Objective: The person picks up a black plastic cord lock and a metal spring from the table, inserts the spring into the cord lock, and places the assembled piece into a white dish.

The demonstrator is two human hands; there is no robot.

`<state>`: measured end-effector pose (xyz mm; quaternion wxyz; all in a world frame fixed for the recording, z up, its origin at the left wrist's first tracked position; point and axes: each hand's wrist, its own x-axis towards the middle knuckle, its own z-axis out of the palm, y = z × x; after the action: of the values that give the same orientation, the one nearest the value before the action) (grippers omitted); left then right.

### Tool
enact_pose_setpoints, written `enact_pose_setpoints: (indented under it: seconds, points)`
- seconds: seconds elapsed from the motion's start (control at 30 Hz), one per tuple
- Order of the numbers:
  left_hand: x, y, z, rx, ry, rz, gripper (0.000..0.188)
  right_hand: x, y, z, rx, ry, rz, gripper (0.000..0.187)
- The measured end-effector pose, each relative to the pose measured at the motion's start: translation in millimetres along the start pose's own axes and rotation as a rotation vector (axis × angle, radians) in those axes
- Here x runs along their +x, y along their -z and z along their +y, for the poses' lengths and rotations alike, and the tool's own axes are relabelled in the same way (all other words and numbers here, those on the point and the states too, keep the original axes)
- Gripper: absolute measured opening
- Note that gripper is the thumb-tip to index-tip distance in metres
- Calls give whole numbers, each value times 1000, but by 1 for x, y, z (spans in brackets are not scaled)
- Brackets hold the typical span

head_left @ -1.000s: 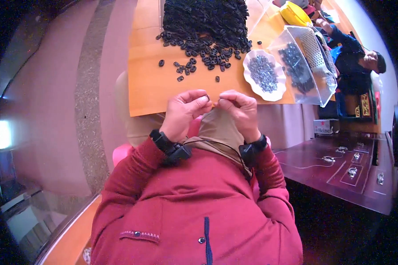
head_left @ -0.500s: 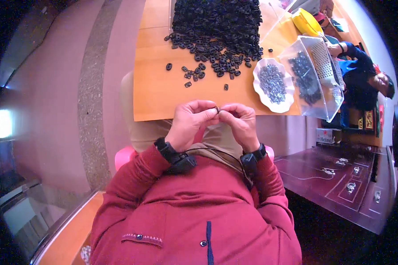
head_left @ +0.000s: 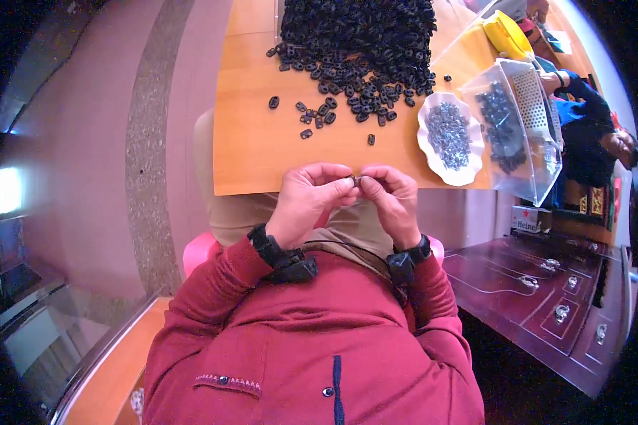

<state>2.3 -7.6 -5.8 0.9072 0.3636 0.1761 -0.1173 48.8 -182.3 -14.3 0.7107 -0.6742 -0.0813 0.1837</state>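
Note:
My left hand [head_left: 305, 202] and my right hand [head_left: 392, 205] meet just off the table's near edge, thumbs and forefingers pinched. Between the left fingertips is a small dark piece [head_left: 351, 180], mostly covered. Right beside it, the right fingertips close on another tiny dark bit, too small to name. Beyond my hands lie loose black oval pieces with two holes [head_left: 273, 103], which look like cord locks, in front of a large heap of them [head_left: 358, 35]. To the right, a white scalloped dish [head_left: 430, 164] holds many small silvery metal pieces [head_left: 450, 134].
A clear plastic bin [head_left: 546, 185] with dark pieces stands right of the dish, beside a white perforated basket [head_left: 530, 92]. Farther back is a yellow container [head_left: 507, 34]. Another person [head_left: 581, 106] works at the right. The wooden table [head_left: 252, 156] ends just short of my lap.
My fingertips, together before, are now slightly apart, the right hand shifted a little to the right. The table's things appear slightly farther right as the view moves.

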Motion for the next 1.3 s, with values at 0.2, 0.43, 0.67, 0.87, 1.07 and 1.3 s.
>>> enact_pose_setpoints:
  seconds: [0.2, 0.43, 0.67, 0.87, 1.07, 1.3]
  points:
    - [0, 0, 0, 25, 8, 8, 16, -1, -4, -5, -77, 79, -45, 8]
    - [-2, -2, 0, 63, -3, 21, 15, -1, -3, -3, -105, 100, -53, 6]
    - [-2, -1, -2, 147, -16, 28, 15, -1, -1, -3, -113, 98, -88, 6]
    - [-3, 2, -1, 243, 21, 36, 16, -3, 3, 3, -200, 100, -139, 9]
    - [-2, -3, -2, 179, -11, 35, 17, -3, 6, 2, -78, 22, -109, 12]
    - [-1, -3, -2, 119, -27, 21, 16, -2, 8, 8, -81, 49, -108, 13]
